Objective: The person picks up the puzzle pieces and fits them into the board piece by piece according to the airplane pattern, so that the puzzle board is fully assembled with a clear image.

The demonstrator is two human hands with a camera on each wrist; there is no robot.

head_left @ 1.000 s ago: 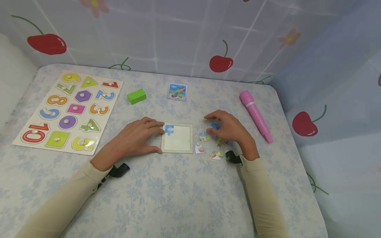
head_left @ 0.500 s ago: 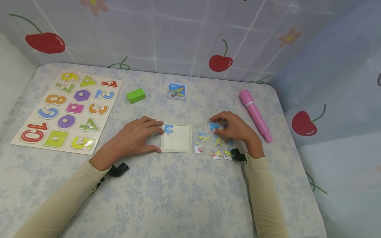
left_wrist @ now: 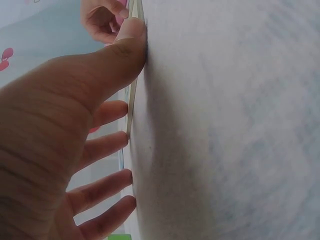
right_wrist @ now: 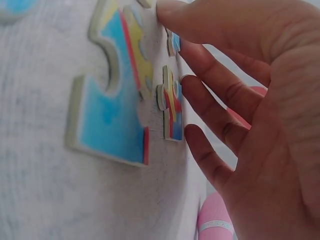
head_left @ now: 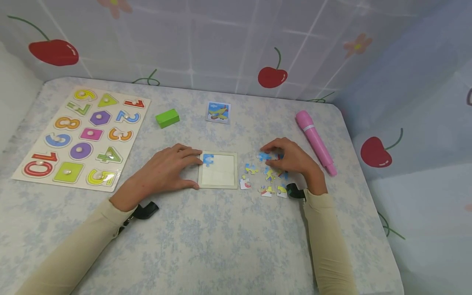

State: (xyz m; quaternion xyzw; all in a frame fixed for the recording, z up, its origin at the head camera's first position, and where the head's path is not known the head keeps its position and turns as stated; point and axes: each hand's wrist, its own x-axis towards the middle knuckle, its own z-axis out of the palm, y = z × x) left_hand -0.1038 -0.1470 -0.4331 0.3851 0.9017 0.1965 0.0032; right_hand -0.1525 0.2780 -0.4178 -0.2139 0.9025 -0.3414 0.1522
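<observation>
My left hand [head_left: 162,170] touches the left edge of a small square puzzle board [head_left: 223,176] with straight fingers and thumb. One blue puzzle piece [head_left: 208,159] lies in the board's upper left corner. To the right of the board, my right hand [head_left: 289,157] pinches another blue puzzle piece [head_left: 264,157] between thumb and index finger, low at the table. In the right wrist view its other fingers are spread beside a red, yellow and blue piece [right_wrist: 172,112], with a larger-looking blue piece [right_wrist: 112,120] in front. The palm hides part of the pile from the head view.
Several loose pieces lie by the right hand, among them a yellow and blue piece [head_left: 251,168]. Behind stand a picture card [head_left: 218,112] of an airplane and a green block [head_left: 167,118]. A number board [head_left: 82,139] lies left, a pink microphone-like toy [head_left: 316,141] right.
My right hand has shifted slightly right and drawn its thumb and index finger in around the blue puzzle piece. My left hand has stayed at the board's edge.
</observation>
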